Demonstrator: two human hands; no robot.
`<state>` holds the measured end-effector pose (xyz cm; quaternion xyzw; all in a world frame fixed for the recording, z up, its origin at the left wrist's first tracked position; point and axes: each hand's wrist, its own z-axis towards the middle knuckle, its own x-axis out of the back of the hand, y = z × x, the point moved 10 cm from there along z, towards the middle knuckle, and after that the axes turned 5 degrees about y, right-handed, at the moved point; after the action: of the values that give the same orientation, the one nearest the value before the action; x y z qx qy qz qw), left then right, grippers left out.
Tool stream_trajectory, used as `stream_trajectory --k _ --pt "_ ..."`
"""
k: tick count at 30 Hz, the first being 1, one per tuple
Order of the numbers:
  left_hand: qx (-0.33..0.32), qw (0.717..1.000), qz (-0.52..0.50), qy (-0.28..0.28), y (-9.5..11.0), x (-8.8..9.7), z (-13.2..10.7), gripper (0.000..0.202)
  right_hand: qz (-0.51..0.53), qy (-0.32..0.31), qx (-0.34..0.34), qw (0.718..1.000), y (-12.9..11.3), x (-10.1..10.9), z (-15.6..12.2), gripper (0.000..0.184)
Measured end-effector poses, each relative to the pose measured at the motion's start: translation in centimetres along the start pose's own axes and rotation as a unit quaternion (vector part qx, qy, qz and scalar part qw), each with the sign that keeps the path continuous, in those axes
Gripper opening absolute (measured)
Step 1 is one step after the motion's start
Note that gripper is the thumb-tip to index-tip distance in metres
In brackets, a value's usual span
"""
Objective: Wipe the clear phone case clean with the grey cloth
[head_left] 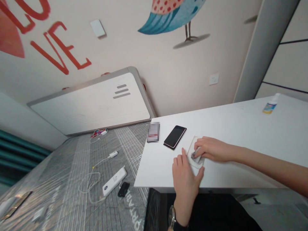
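Low and right of centre in the frame we see a clear, flat plastic phone case (193, 150) lying on the white tabletop (240, 138), near its front edge. Our right hand (211, 149) rests on top of it with fingers curled down, pinching something small and dark against the case — we cannot tell what it is. Our left hand (186, 175) lies flat beside it, fingers closed together and pressing the lower corner of the case; a dark wristwatch (172, 219) shows on that wrist at the bottom edge.

Just to the upper left of the case, apart from it, lies a black smartphone with a pinkish rim (175, 137), screen up. Further left, at the table's corner, is a small blurred card or box (153, 132). Far off at the upper right of the table stands a small spray bottle with a yellow and blue label (270, 104).

Left of the table, lower down, a grey patterned surface (60, 186) carries a white power bank (115, 181), white cables (96, 170) and a small black object (123, 189). Nothing lies between our hands and the case.
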<state>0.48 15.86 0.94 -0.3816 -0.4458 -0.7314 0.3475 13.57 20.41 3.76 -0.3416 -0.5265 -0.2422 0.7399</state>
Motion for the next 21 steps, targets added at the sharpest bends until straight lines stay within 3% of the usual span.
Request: stream_trajectory --k 3,7,11,15,19,21 --pt "0.008 1.000 -0.002 0.001 -0.2 0.0 0.0 0.090 -0.014 0.020 -0.036 0.999 0.5 0.4 0.3 0.029" --pt "-0.001 1.000 -0.013 -0.001 0.0 0.0 -0.1 0.089 0.006 0.003 -0.012 1.000 -0.7 -0.4 1.0 0.026" --pt "0.006 1.000 -0.009 -0.006 -0.2 -0.1 -0.2 0.089 -0.003 0.027 -0.040 0.999 0.2 -0.2 0.9 0.029" --pt "0.020 0.999 -0.026 -0.026 -0.2 -0.4 -0.1 0.090 0.006 0.007 0.008 1.000 -0.3 -0.6 0.4 0.028" --pt "0.029 0.999 -0.028 -0.033 -0.2 -0.3 0.0 0.090 -0.019 0.032 -0.014 0.999 0.4 -0.2 0.4 0.027" --pt "0.027 0.998 -0.034 -0.034 -0.2 -0.4 0.0 0.091 -0.015 0.020 0.009 1.000 -0.2 -0.7 0.5 0.025"
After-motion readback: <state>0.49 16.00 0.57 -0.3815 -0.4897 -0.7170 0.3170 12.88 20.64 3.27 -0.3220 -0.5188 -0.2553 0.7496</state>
